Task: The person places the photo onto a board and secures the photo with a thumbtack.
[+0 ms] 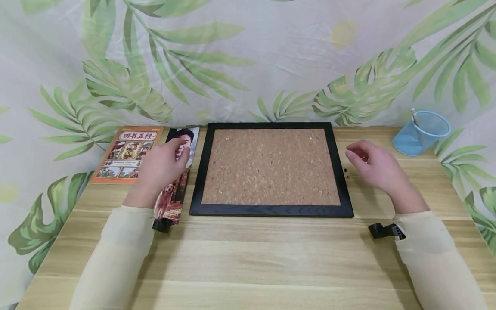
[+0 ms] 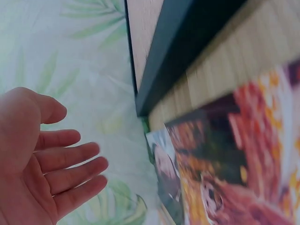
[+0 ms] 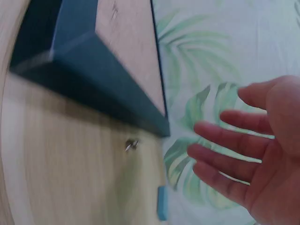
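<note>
My left hand (image 1: pixel 162 168) hovers over the photos at the left, thumb and fingers loosely bent with nothing between them. Under it lie a photo of a person (image 1: pixel 192 132) and, nearer to me, a photo of a dog (image 1: pixel 170 204). A cork board (image 1: pixel 271 168) with a black frame (image 1: pixel 271 210) lies flat in the middle, small clear pins stuck in its cork. To the right of the frame, my right hand (image 1: pixel 377 168) is held above the table, fingers relaxed and holding nothing. Small pins (image 3: pixel 132 144) lie on the wood beside the frame.
An orange-edged booklet (image 1: pixel 110 165) lies at the back left, partly behind the left hand. At the back right, a light blue mesh cup (image 1: pixel 410 140) holds a pencil (image 1: pixel 415 116). A leaf-patterned cloth (image 1: pixel 283 64) hangs behind the wooden table (image 1: pixel 263 258).
</note>
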Motion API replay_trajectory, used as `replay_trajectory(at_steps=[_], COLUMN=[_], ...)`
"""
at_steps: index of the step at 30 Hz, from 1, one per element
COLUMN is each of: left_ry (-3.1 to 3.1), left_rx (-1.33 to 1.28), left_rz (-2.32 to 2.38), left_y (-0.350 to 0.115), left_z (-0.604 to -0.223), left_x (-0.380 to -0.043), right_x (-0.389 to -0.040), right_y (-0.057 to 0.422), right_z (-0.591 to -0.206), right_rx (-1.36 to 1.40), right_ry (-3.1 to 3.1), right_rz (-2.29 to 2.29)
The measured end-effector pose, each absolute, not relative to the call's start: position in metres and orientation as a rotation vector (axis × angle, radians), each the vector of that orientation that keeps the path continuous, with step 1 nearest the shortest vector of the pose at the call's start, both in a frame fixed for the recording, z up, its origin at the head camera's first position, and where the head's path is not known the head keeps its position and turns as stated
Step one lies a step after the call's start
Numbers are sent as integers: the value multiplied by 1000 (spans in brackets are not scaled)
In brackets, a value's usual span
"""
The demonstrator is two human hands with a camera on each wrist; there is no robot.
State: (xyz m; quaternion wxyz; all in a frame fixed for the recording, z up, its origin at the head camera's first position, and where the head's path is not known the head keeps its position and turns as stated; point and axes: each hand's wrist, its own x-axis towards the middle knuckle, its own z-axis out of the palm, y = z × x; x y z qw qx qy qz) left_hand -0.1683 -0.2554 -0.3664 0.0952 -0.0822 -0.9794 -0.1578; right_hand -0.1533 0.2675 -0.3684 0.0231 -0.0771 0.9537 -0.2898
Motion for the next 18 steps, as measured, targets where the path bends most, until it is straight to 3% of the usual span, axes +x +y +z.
replay_trajectory(at_steps=[12,18], left_ry=[-3202,-3335], left_rx=[-70,18], left_rz=[-559,-373], left_y=[-288,-293], left_z=[-379,-390], left_x=[-196,-208], right_x=[-176,-183], right_y=[288,292], right_z=[-396,-404], right_rx=[-367,-365], right_ry=[2890,2829], right_rz=[-724,-663])
